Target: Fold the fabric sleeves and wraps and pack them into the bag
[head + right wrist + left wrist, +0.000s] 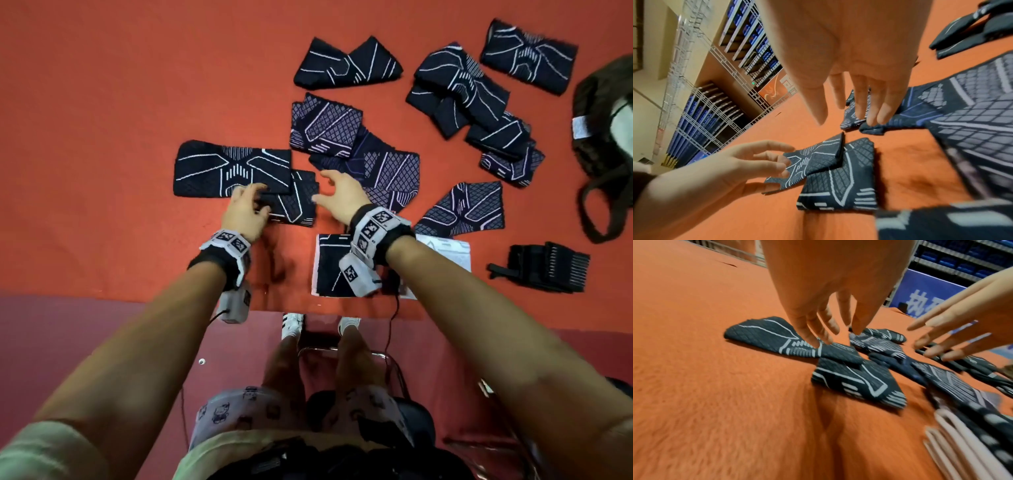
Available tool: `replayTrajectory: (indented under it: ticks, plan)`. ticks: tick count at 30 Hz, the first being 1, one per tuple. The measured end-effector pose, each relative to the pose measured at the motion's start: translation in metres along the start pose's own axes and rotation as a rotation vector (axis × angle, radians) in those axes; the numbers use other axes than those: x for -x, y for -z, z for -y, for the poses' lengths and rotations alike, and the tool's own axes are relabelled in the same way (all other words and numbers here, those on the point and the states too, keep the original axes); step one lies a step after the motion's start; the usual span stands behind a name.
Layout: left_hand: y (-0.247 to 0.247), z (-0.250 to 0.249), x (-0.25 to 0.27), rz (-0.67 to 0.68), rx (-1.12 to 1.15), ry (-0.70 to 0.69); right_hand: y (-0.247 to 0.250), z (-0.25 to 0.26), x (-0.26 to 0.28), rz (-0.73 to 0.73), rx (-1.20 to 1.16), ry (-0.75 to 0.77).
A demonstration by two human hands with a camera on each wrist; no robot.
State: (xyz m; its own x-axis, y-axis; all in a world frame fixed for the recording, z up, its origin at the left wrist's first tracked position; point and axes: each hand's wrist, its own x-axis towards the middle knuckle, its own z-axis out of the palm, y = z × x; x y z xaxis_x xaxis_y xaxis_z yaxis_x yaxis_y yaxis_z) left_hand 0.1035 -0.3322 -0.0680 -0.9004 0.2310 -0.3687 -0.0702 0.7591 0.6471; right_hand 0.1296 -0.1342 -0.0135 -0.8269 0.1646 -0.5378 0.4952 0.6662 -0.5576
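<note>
Several dark sleeves with white line patterns lie on the orange cloth [120,137]. A flat sleeve [212,171] [760,335] [818,154] overlaps a smaller folded sleeve [298,202] [855,382] [838,186]. My left hand [245,205] [818,331] [766,165] rests its fingertips on the flat sleeve's near corner, where the two overlap. My right hand [335,195] [941,337] [849,100] hovers with fingers spread between the folded sleeve and a pile of purple-patterned sleeves [387,171] [972,121]. It holds nothing. The dark brown bag [596,113] lies at the right edge.
More sleeves lie at the back [346,65], back right [459,89] [529,54] and right [466,209]. A black ribbed wrap [544,270] sits near the front right. A sleeve on white card [329,270] lies under my right wrist. The table's front edge [137,298] is close to me.
</note>
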Motion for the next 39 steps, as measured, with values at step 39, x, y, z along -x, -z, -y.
replayTrajectory:
  ticks: [39]
  plan:
    - [0.087, -0.081, -0.035, 0.316, 0.928, 0.1, 0.089, 0.054, -0.004, 0.092, -1.127, -0.028]
